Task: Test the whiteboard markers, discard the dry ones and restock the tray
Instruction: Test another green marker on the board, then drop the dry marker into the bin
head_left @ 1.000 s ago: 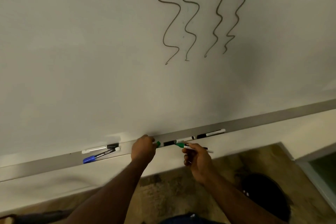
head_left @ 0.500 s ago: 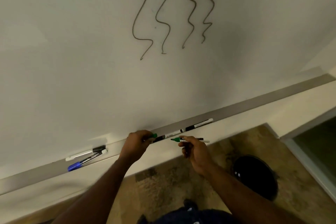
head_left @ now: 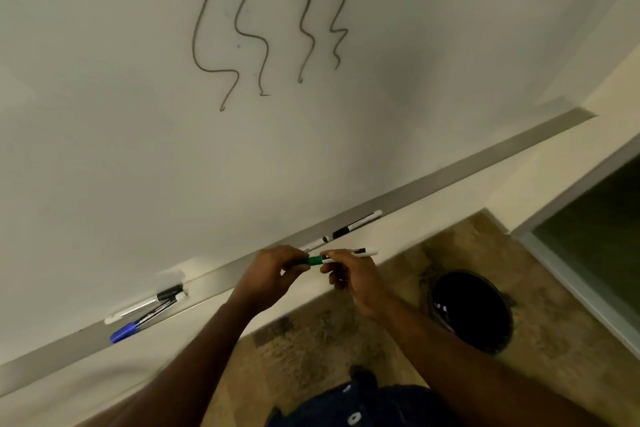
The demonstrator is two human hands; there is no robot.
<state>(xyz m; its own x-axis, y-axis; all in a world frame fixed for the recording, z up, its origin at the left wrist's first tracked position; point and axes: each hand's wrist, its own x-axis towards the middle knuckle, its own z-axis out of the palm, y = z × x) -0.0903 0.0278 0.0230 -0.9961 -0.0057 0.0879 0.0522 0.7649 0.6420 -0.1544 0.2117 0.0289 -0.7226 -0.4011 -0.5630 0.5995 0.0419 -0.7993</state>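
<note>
Green marker (head_left: pixel 316 260) above tray (head_left: pixel 221 279), bin (head_left: pixel 471 312) nearby

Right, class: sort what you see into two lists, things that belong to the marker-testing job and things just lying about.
Job:
- green marker, held by left hand and right hand
- tray with blue marker and black markers
- whiteboard with test squiggles
- black bin, likely for dry ones

Lying about:
- carpet
- glass panel

One head-worn camera looks forward and down, close to the whiteboard (head_left: pixel 311 135); its tray (head_left: pixel 450 180) runs from 8 to 2 o'clock (tilted view), floor (head_left: pixel 346 340) at 6.
</note>
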